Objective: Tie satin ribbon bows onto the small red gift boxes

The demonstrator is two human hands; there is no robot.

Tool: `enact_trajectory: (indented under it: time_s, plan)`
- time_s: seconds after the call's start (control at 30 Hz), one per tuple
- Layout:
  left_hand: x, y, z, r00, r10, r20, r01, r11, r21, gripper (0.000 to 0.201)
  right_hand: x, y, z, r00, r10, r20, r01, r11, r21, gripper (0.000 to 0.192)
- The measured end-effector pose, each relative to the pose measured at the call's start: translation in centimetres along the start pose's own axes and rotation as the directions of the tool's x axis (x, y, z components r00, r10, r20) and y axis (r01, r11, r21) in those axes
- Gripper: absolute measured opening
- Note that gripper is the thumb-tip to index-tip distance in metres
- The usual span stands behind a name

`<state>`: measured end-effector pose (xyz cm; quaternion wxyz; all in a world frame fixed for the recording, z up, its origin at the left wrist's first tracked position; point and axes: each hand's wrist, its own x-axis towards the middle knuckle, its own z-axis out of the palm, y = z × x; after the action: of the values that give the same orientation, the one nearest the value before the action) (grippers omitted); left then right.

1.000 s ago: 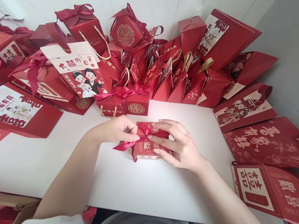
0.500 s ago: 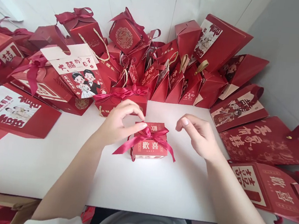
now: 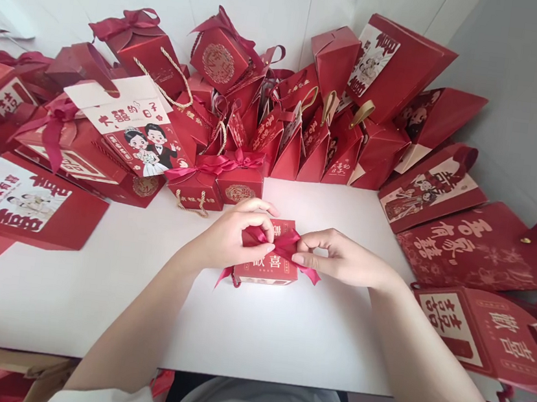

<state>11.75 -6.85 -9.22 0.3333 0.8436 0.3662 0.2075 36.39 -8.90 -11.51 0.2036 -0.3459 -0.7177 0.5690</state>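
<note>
A small red gift box [image 3: 267,272] with pale lettering rests on the white table in front of me. Across its top runs a dark pink ribbon [image 3: 286,245] tied in a bow. My left hand [image 3: 240,233] is closed on the bow's left loop, thumb and fingertips pinching it. From the other side, my right hand [image 3: 335,256] pinches the right loop between thumb and forefinger. The ribbon tails hang down at both sides of the box; the left one is partly behind my left hand. A dark red cord shows at the box's lower left corner.
Red gift boxes and bags crowd the back and both sides. Nearest are two ribboned boxes [image 3: 196,190] behind my left hand and a handled box [image 3: 492,333] at right. A white table [image 3: 290,341] lies underneath; a cardboard carton [image 3: 44,372] stands below its front left edge.
My right hand has come in from the right and taken hold of the bow's right loop. The left hand has shifted right and down, pinching the left loop.
</note>
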Motion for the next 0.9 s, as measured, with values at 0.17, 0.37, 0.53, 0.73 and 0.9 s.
enact_trajectory:
  time_s: [0.17, 0.37, 0.53, 0.73, 0.9]
  plan:
    - [0.0, -0.4, 0.1, 1.0, -0.003, 0.006, 0.003, 1.0, -0.014, 0.005, -0.1, 0.3, -0.3, 0.998, -0.023, 0.051, 0.023, 1.0, -0.001, 0.043]
    - [0.1, -0.1, 0.2, 1.0, -0.011, 0.012, 0.012, 0.999, -0.038, 0.003, -0.3, 0.2, -0.6, 0.995, -0.031, 0.092, 0.031, 1.0, 0.0, 0.038]
    - [0.0, -0.4, 0.0, 1.0, 0.007, 0.009, -0.006, 0.996, -0.089, 0.004, -0.4, 0.0, -0.8, 0.997, -0.008, 0.075, 0.008, 1.0, -0.005, 0.039]
    - [-0.1, -1.4, -1.0, 0.998, -0.065, -0.011, 0.059, 0.956, -0.289, 0.018, 0.4, 0.5, -0.4, 0.942, -0.06, -0.331, 0.098, 0.99, 0.102, 0.034]
    - [0.0, -1.3, -0.8, 0.997, -0.073, -0.003, 0.069, 0.946, -0.316, 0.015, 1.2, 0.8, 0.6, 0.88, -0.125, -0.459, 0.13, 0.991, -0.021, 0.034]
